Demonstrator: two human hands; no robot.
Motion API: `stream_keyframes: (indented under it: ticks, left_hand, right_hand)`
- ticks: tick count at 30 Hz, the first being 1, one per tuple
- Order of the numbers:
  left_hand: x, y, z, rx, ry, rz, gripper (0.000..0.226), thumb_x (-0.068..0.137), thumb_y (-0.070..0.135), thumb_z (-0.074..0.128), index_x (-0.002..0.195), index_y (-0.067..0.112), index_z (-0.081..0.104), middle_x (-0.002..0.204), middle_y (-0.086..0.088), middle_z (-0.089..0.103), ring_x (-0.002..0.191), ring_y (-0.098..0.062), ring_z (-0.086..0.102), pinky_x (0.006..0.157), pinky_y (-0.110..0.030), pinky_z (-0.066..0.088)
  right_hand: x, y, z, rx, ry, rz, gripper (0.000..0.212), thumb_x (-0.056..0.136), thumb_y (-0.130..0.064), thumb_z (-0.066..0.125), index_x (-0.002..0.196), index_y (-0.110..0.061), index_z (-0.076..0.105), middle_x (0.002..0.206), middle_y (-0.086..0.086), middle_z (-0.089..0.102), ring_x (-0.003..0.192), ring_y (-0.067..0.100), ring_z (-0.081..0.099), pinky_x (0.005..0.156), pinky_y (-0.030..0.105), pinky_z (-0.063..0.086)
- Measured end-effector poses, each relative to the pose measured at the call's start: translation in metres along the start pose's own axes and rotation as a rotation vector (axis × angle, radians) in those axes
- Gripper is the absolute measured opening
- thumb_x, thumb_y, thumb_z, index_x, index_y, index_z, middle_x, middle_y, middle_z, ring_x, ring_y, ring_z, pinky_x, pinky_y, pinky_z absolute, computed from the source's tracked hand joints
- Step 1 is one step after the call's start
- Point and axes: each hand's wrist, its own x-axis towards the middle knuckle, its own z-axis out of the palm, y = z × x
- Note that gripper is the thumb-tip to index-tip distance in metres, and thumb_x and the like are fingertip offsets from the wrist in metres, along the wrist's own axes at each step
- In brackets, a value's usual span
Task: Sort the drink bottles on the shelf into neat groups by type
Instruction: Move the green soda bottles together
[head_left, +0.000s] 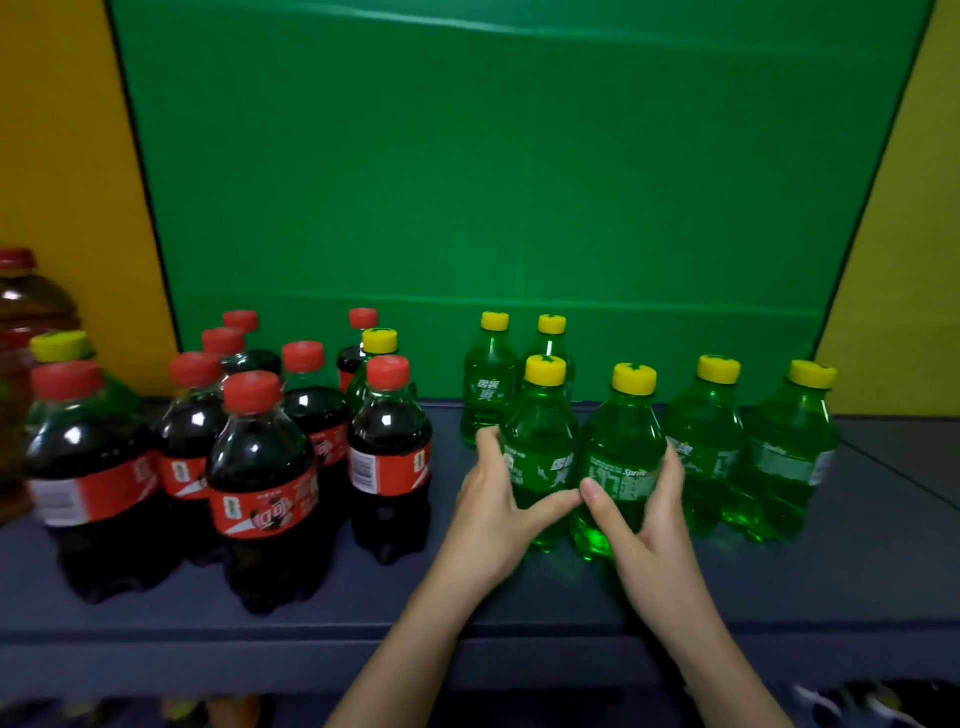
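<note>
**Both hands on two green bottles, front of shelf**

Shelf (857, 561) is dark blue, with a green backdrop (493, 156) behind it.

Left hand (496, 506) grips a green bottle (543, 441). Its fingers (487, 441) curl round the bottle's left side and the thumb lies across the front, low on the label.

Right hand (647, 525) grips the next bottle (621, 447), just to the right. Its fingers curl round that bottle's right side and the thumb presses the front.

The thumb tips meet or nearly meet between the two bottles; cannot tell which. Both bottles stand upright on the shelf, side by side, near the front.

Two front-row bottles (706, 441) stand further right, also green with yellow caps. Two back bottles (491, 395) stand behind the left hand's one.

Colas (260, 457), red-capped, bunch loosely left of centre. A stray green bottle (379, 343) sits among them, behind the rightmost cola. A second yellow cap (60, 347) shows at far left behind a cola.

A brown bottle (26, 312), larger, stands at the left edge, partly cut off.
</note>
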Motion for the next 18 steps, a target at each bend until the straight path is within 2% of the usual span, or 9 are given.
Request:
stream_keyframes:
  ticks: [2,4,7,9,11,13,16,18]
  left_hand:
    - [-0.001,-0.001,0.002,0.023,0.011,-0.006,0.065,0.071,0.041,0.075,0.117,0.017,0.035,0.125,0.003,0.056,0.117,-0.013,0.052,0.1,-0.037,0.044]
    - [-0.003,0.0,0.001,0.059,0.02,-0.015,0.072,0.072,0.043,0.074,0.124,0.015,0.034,0.13,0.001,0.053,0.121,-0.014,0.049,0.102,-0.038,0.041]
    - [-0.016,0.002,-0.006,0.116,0.025,-0.013,0.085,0.073,0.042,0.074,0.138,0.016,0.025,0.14,0.003,0.045,0.129,-0.01,0.042,0.108,-0.032,0.035]
    - [-0.032,0.005,-0.017,0.151,0.052,0.005,0.083,0.075,0.042,0.073,0.139,0.017,0.027,0.142,0.007,0.041,0.131,-0.005,0.038,0.11,-0.028,0.033]
    - [-0.051,0.01,-0.036,0.176,0.104,0.037,0.07,0.074,0.047,0.071,0.131,0.021,0.04,0.134,0.011,0.048,0.124,0.0,0.044,0.106,-0.023,0.037]
    - [-0.068,0.018,-0.058,0.167,0.167,0.086,0.052,0.07,0.051,0.066,0.113,0.023,0.055,0.113,0.015,0.061,0.106,0.004,0.055,0.094,-0.019,0.045]
    - [-0.088,0.028,-0.095,0.132,0.274,0.116,0.024,0.075,0.034,0.072,0.092,0.018,0.065,0.086,0.009,0.069,0.082,-0.002,0.064,0.074,-0.016,0.051]
    - [-0.099,0.033,-0.124,0.128,0.354,0.127,0.017,0.077,0.031,0.073,0.086,0.018,0.067,0.081,0.007,0.069,0.074,-0.005,0.064,0.066,-0.015,0.049]
  right_hand:
    - [0.002,0.001,-0.001,-0.002,-0.008,-0.014,0.089,0.073,-0.052,0.054,0.145,-0.034,0.004,0.154,-0.01,0.018,0.14,0.005,0.021,0.116,0.034,0.02]
    - [0.003,0.0,-0.002,-0.017,0.002,-0.052,0.087,0.076,-0.051,0.059,0.145,-0.034,0.008,0.154,-0.012,0.017,0.139,0.004,0.02,0.116,0.033,0.02]
    - [-0.004,-0.003,-0.005,-0.069,0.077,-0.088,0.09,0.074,-0.043,0.059,0.147,-0.028,0.008,0.148,-0.017,0.014,0.139,0.005,0.017,0.116,0.033,0.018]
    - [-0.013,-0.008,-0.008,-0.107,0.156,-0.174,0.082,0.079,-0.032,0.06,0.147,-0.023,0.015,0.142,-0.016,0.02,0.136,0.009,0.025,0.112,0.03,0.024]
    - [-0.024,-0.019,-0.008,-0.125,0.207,-0.321,0.068,0.085,-0.024,0.063,0.142,-0.016,0.028,0.135,-0.011,0.03,0.125,0.009,0.038,0.104,0.016,0.032]
    - [-0.03,-0.037,-0.003,-0.099,0.169,-0.441,0.055,0.084,-0.02,0.059,0.135,-0.016,0.038,0.129,-0.009,0.04,0.114,0.002,0.045,0.095,0.007,0.034]
    - [-0.025,-0.067,0.015,0.051,-0.014,-0.503,0.038,0.086,-0.019,0.052,0.123,-0.03,0.048,0.121,-0.011,0.054,0.114,0.0,0.05,0.093,0.011,0.038]
    - [-0.013,-0.083,0.03,0.164,-0.129,-0.493,0.031,0.088,-0.018,0.049,0.115,-0.034,0.051,0.118,-0.011,0.058,0.113,0.002,0.054,0.093,0.012,0.04]
